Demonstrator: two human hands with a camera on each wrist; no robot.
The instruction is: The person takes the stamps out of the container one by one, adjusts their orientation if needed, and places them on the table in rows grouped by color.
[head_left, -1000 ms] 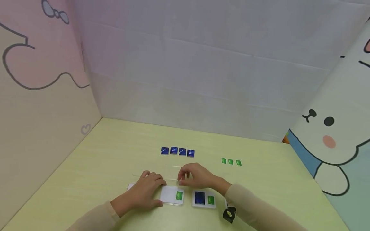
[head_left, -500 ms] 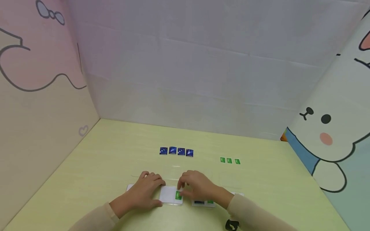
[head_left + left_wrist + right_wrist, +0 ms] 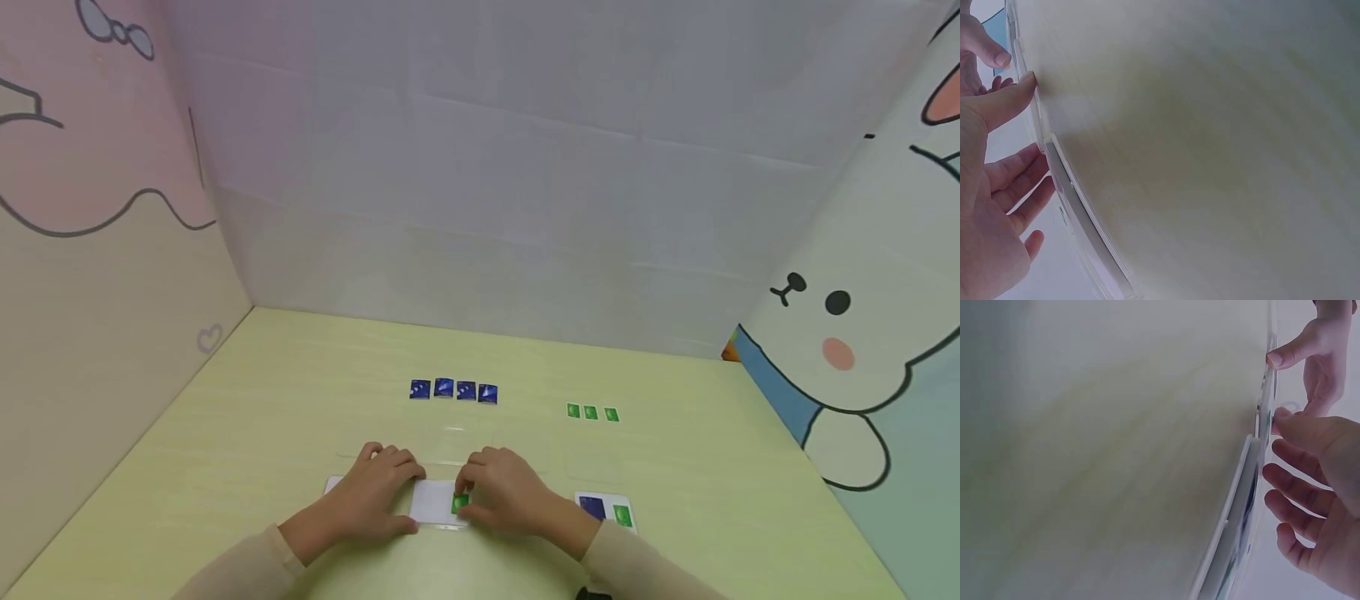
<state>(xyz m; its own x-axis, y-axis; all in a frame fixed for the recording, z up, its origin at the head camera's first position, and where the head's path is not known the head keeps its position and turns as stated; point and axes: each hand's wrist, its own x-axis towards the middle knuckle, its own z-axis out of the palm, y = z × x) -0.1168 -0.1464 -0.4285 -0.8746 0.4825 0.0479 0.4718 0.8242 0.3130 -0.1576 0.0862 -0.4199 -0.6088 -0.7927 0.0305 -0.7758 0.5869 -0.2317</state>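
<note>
A shallow white case (image 3: pixel 431 502) lies flat near the front of the table. My left hand (image 3: pixel 375 492) grips its left end, thumb at the near edge and fingertips at the far edge; in the left wrist view the thumb (image 3: pixel 1022 84) touches the rim. At the case's right end is a small green card (image 3: pixel 459 504). My right hand (image 3: pixel 506 492) pinches this card between thumb and index finger. From the side, in the right wrist view, the right hand's other fingers (image 3: pixel 1300 487) are loosely bent. The card's edges are partly hidden by the fingertips.
Another white case (image 3: pixel 633 521) at right holds a blue card (image 3: pixel 592 507) and a green card (image 3: pixel 622 514). A white corner (image 3: pixel 332 482) shows behind my left hand. Several blue cards (image 3: pixel 466 390) and three green cards (image 3: pixel 591 412) lie farther back. Faint clear lids (image 3: pixel 450 450) lie behind the cases.
My right hand has come down and toward me onto the green card, covering the case beside it. The left hand keeps its place. The view has shifted slightly.
</note>
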